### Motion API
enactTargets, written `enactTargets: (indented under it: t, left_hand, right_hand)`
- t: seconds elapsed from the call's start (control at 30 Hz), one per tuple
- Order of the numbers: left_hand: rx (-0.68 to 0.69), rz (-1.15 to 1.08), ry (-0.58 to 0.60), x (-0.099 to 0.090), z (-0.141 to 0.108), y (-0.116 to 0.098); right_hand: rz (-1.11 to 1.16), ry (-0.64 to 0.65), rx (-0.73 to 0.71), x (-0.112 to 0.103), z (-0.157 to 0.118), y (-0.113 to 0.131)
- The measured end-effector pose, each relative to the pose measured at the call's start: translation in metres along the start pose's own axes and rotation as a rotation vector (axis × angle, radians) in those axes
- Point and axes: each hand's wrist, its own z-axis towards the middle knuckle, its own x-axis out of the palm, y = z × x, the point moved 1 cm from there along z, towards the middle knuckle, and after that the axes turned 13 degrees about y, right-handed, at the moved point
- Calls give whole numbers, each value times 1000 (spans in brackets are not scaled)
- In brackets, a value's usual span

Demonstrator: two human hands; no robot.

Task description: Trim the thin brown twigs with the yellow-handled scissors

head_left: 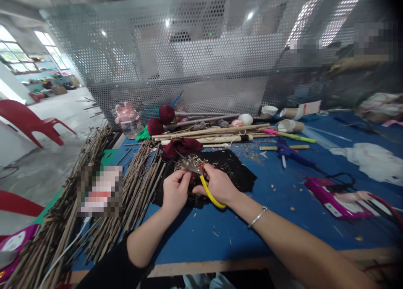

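Observation:
My right hand (220, 184) is closed round the yellow handles of a pair of scissors (208, 191), whose metal blades point up and to the left. Beside the blades, my left hand (175, 191) is closed in a pinch; whatever sits between its fingertips is too small or hidden to name. Under both hands lies a black cloth (239, 169), strewn with small brown plant scraps (197, 159). A dark red cloth (181, 147) rests at its far edge.
Bundles of thin brown sticks (138, 184) cover the left side of the blue table (252, 226). At the right are a blue glue gun (292, 154), a purple power strip (333, 200) and white plastic (371, 161). Wooden rods (214, 132) lie behind, before a perforated metal screen (195, 62).

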Motion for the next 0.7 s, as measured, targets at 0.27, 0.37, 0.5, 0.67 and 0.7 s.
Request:
enactTargets:
  t: [0.27,0.37,0.5,0.67,0.7]
  left_hand:
    - [4,-34,-21,0,2,0]
    - [-23,-90,-11,3,3,3]
    - [-111,-299,-39,6,4,7]
    - [-117,-360,-6,6,4,4]
    - [-108,-348,11,6,4,3]
  right_hand:
    - [89,-3,-3,2,2,-2]
    - [98,-12,8,5,3,-3]
    - [69,-20,25,7,3,-1]
    - [-11,-50,2,-1,-1,2]
    - [-11,-50,-11,-2,-1,3]
